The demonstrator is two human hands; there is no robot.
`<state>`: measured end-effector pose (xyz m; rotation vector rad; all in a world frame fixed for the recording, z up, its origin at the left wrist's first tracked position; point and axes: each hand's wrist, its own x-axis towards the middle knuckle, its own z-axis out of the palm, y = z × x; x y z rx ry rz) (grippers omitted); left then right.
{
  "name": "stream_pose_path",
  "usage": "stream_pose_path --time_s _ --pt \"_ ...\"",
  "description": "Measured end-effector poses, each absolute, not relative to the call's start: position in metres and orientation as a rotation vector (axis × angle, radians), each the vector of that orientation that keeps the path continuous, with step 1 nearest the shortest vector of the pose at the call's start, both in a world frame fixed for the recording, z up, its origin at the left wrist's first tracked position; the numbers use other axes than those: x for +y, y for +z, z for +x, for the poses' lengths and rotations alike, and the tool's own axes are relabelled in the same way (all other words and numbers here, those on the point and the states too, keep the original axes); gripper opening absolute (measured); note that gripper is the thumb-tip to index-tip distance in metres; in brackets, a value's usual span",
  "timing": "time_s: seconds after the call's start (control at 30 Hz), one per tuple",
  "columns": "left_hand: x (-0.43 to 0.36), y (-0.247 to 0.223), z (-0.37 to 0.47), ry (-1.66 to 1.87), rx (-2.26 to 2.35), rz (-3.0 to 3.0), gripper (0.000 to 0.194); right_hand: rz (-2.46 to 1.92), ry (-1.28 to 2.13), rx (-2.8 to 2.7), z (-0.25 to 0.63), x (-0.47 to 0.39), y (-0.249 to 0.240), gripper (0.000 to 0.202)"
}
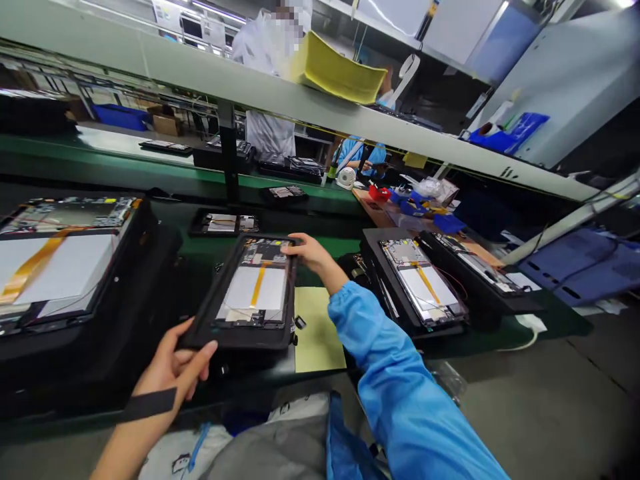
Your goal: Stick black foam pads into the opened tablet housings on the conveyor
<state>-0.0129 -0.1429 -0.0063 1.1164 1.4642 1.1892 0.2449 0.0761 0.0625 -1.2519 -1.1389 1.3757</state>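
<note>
Between my hands is a black tray [200, 327] that carries an opened tablet [275, 293], its white battery, orange ribbon cable and circuit board exposed. My left hand [175, 363] grips the tray's near left corner, thumb on top, with a black band around the wrist. At the far right corner, my right hand [313, 253] pinches the edge, thumb over the top beside the tablet's board. The tray is tilted slightly. Just right of it lies a yellow sheet [320, 333] on the bench.
Stacked trays with an opened tablet [70, 253] stand close on the left. More trays with a tablet [425, 280] are on the right. A shelf rail [190, 73] crosses above the bench. Co-workers, one in a white coat [270, 133], are beyond it.
</note>
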Motion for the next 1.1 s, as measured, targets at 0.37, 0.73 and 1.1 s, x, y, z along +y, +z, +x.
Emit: stream_pose_path --time_s 0.37,0.73,1.1 --pt "-0.143 -0.017 -0.027 1.186 1.735 2.554 0.05 -1.138 1.426 -1.315 0.293 -0.012 -0.034 0.053" --pt "-0.102 -0.03 0.007 0.88 1.232 2.94 0.039 -1.2 1.265 -1.516 0.272 0.033 -0.026 0.021" --pt "-0.074 -0.012 -0.011 0.834 0.941 2.914 0.035 -1.124 1.726 -1.329 0.291 -0.074 0.036 0.046"
